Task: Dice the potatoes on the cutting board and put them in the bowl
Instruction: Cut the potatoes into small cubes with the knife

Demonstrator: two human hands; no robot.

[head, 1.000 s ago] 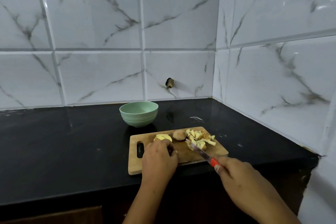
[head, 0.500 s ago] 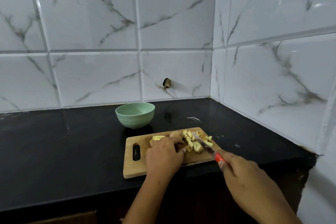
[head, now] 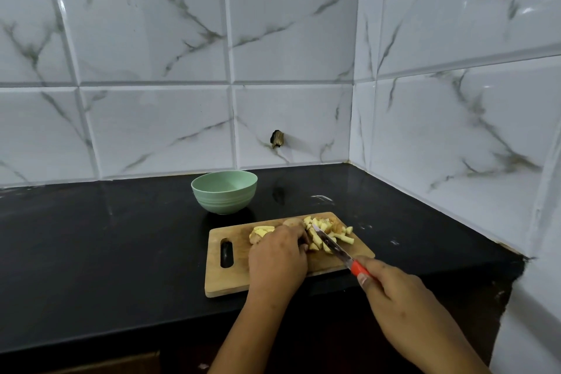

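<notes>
- A wooden cutting board [head: 230, 279] lies on the black surface [head: 106, 252], close to its near edge, with its handle slot at the left end.
- The left hand [head: 277, 258] rests on the middle of the board with its fingers curled downward. The fingertips seem to press on a brown-skinned potato [head: 292, 222] at the far edge, though the hand hides the contact.
- Just left of that hand, a pale peeled potato piece [head: 260, 232] sits on the board, partly covered by the knuckles.
- The right hand [head: 394, 294] grips the red handle of a knife [head: 331, 244]. Its blade slants up and to the left, lying among the cut pieces right beside the left fingertips.
- A heap of diced potato [head: 334, 229] fills the far right corner of the board, with a few sticks at its right side.
- A pale green bowl [head: 224, 191] stands upright on the surface beyond the board, apart from it, and no potato shows inside.
- White marble-patterned tiles [head: 145, 39] cover the walls, which meet in a corner at the right. A small dark hole [head: 277, 139] breaks the far wall.
</notes>
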